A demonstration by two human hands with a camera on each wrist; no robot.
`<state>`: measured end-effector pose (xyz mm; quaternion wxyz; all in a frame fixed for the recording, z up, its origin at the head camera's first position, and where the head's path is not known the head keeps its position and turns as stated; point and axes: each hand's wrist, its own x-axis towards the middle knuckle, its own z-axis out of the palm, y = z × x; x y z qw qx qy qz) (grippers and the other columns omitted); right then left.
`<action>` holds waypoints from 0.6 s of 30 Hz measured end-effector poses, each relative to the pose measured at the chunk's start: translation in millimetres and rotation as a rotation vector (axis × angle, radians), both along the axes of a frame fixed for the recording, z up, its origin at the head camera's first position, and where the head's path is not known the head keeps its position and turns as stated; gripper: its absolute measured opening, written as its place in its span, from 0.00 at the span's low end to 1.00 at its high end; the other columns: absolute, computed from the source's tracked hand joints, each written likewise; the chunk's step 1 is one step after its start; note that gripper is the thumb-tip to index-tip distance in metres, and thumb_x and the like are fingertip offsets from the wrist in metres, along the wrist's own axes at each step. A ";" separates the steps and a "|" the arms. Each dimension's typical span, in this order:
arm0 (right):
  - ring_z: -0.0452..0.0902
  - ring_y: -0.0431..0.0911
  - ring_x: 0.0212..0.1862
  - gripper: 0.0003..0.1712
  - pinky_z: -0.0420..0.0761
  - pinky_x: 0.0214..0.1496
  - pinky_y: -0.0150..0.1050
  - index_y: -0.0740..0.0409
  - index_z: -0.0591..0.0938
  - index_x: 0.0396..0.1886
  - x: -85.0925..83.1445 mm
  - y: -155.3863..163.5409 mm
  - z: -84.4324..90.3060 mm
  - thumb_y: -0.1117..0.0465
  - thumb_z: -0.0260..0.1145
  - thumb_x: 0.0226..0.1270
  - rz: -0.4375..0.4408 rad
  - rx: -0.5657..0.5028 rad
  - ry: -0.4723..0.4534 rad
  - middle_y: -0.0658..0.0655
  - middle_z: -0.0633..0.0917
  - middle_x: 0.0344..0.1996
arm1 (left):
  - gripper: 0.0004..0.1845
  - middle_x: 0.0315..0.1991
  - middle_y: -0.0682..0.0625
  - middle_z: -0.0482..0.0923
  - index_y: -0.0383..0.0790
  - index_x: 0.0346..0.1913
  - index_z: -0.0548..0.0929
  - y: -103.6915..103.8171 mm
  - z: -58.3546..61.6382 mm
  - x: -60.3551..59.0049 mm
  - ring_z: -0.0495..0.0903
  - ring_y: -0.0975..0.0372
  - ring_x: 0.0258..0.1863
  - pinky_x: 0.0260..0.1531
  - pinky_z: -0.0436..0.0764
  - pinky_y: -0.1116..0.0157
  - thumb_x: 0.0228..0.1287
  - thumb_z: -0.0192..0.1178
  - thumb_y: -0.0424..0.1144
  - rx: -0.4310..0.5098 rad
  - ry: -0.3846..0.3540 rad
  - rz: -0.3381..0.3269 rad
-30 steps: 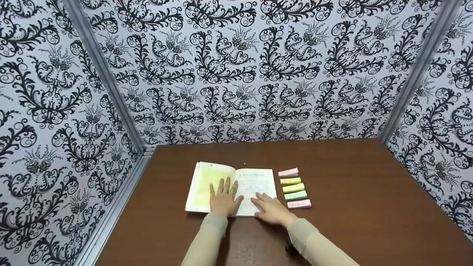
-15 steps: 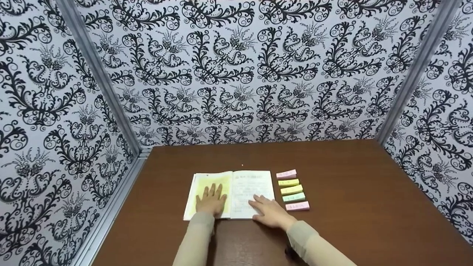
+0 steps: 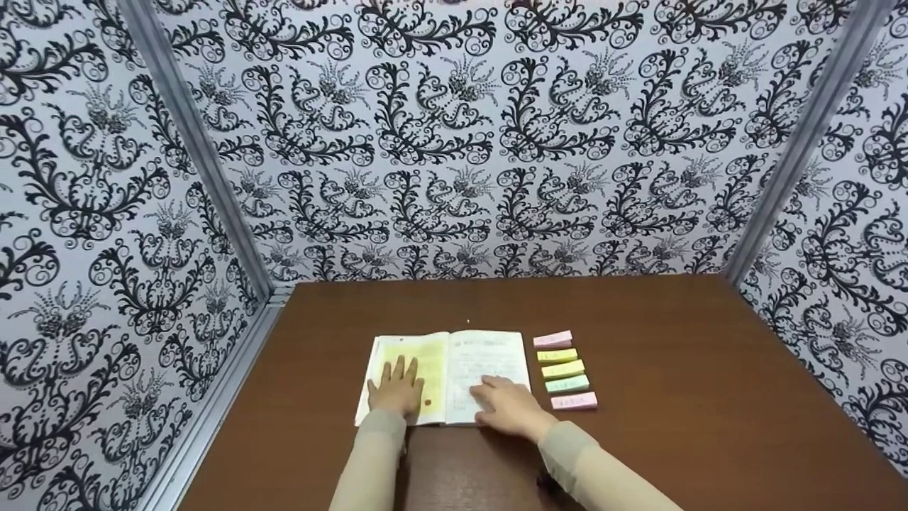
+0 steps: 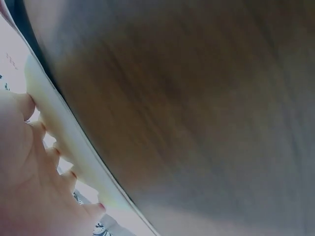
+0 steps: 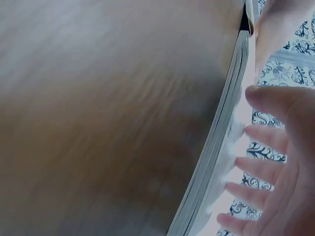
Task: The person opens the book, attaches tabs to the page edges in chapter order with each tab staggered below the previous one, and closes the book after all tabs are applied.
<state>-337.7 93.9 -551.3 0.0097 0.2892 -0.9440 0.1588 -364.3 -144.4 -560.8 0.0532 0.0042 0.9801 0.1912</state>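
Observation:
An open book (image 3: 454, 355) lies flat on the brown table (image 3: 674, 369), with a yellow left page and a white printed right page. My left hand (image 3: 395, 388) rests flat on the yellow page, fingers straight. My right hand (image 3: 507, 406) presses flat on the lower part of the white page. In the left wrist view the left hand's fingers (image 4: 44, 162) lie along the book's edge (image 4: 74, 142). In the right wrist view the right hand's fingers (image 5: 266, 147) reach over the stacked page edges (image 5: 221, 142).
Several sticky-note pads (image 3: 565, 369) in pink, yellow and green lie in a column just right of the book. Patterned black-and-white panels (image 3: 454, 142) wall in the table at the back and both sides. Bare table spreads to the right.
My left hand slid from the book's middle leftward onto the yellow page. The right hand stayed on the right page, shifting slightly toward the lower edge.

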 end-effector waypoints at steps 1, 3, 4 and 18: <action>0.67 0.62 0.64 0.28 0.67 0.60 0.63 0.56 0.79 0.61 -0.9 -3.2 0.8 0.51 0.66 0.62 0.021 -0.004 0.001 0.64 0.73 0.64 | 0.29 0.76 0.44 0.50 0.47 0.75 0.58 0.8 -0.6 -0.6 0.44 0.46 0.75 0.66 0.41 0.36 0.76 0.40 0.50 -0.005 0.002 0.000; 0.64 0.62 0.67 0.29 0.64 0.62 0.65 0.54 0.77 0.63 -3.1 -9.7 1.7 0.49 0.66 0.64 0.062 0.001 -0.010 0.61 0.71 0.66 | 0.29 0.76 0.44 0.50 0.47 0.76 0.58 2.8 -0.8 -1.0 0.45 0.46 0.75 0.66 0.42 0.35 0.76 0.40 0.50 -0.022 0.005 -0.004; 0.63 0.62 0.68 0.31 0.63 0.62 0.66 0.54 0.76 0.65 -3.7 -12.7 0.6 0.48 0.65 0.64 0.076 0.005 -0.019 0.59 0.70 0.68 | 0.29 0.76 0.45 0.50 0.47 0.76 0.58 4.3 -1.8 -0.8 0.45 0.46 0.75 0.66 0.42 0.35 0.76 0.40 0.51 -0.032 0.007 -0.006; 0.58 0.55 0.71 0.37 0.58 0.64 0.68 0.52 0.72 0.68 -18.1 -42.1 -3.2 0.36 0.55 0.68 -0.031 0.147 -0.034 0.49 0.70 0.68 | 0.28 0.76 0.45 0.52 0.48 0.75 0.59 10.0 1.8 7.5 0.46 0.46 0.74 0.66 0.45 0.36 0.77 0.41 0.50 -0.070 0.025 -0.007</action>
